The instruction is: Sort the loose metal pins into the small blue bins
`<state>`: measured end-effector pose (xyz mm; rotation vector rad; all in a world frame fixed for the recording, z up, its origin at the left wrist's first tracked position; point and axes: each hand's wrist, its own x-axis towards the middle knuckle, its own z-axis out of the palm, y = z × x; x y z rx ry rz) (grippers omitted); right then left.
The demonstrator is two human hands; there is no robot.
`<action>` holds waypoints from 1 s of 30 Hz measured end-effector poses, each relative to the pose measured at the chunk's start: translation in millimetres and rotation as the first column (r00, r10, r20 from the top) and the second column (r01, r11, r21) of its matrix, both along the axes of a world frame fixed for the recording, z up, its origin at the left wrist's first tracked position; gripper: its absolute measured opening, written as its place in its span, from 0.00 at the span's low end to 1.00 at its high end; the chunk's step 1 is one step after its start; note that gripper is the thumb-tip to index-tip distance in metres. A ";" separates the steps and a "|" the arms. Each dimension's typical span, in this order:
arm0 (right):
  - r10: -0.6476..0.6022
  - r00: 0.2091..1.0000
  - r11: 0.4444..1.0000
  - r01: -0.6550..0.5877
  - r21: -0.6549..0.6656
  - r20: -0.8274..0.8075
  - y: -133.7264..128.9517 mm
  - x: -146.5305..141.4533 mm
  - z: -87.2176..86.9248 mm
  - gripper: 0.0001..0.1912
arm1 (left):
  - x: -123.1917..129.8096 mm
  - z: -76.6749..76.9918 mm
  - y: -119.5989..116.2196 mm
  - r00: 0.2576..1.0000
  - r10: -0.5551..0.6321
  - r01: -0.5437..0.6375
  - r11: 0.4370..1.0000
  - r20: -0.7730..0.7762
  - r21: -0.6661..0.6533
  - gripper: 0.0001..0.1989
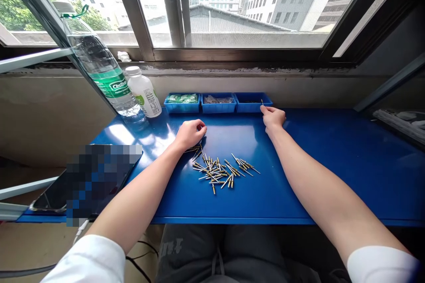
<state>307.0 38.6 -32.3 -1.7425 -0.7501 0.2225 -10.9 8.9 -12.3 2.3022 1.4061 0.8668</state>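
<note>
My right hand (274,117) is at the far side of the blue table, by the front right corner of the right-hand blue bin (254,107). Thumb and finger pinch a thin blind rivet (262,102), which points up at the bin's rim. My left hand (191,134) is curled closed just above the table; its palm is hidden, so I cannot make out what it holds, if anything. Below and to the right of it lies a loose pile of blind rivets (215,171), brass-coloured with silver pins. Several more rivets (191,148) show beside my left wrist.
A middle bin (218,107) holds greyish packets, and a left bin (182,107) holds green-and-clear packets. A white bottle (144,93) and a large water bottle (109,82) stand at the back left. A dark phone or tablet (49,199), partly blurred out, lies at the left edge.
</note>
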 end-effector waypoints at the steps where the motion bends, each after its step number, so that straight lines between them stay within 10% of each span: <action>1: 0.004 1.000 1.000 -0.004 0.000 -0.004 0.0 0.0 0.0 0.16 | -0.2 -0.6 0.3 1.000 -0.005 0.005 1.000 -0.006 -0.003 0.11; 18: 0.362 0.911 0.927 -0.375 0.030 0.199 -16.9 -20.6 8.0 0.20 | -0.6 1.1 1.0 0.996 -0.064 0.061 0.997 -0.068 -0.039 0.12; 24: 0.778 0.487 0.598 -0.768 -0.230 0.397 -44.3 -67.1 15.9 0.14 | -2.1 4.6 -1.1 0.991 -0.127 0.123 0.990 -0.052 -0.076 0.11; 30: 0.891 0.128 0.311 -0.872 -0.379 0.436 -69.0 -101.3 28.2 0.14 | -2.0 5.3 -2.3 0.985 -0.174 0.172 0.980 -0.010 -0.104 0.11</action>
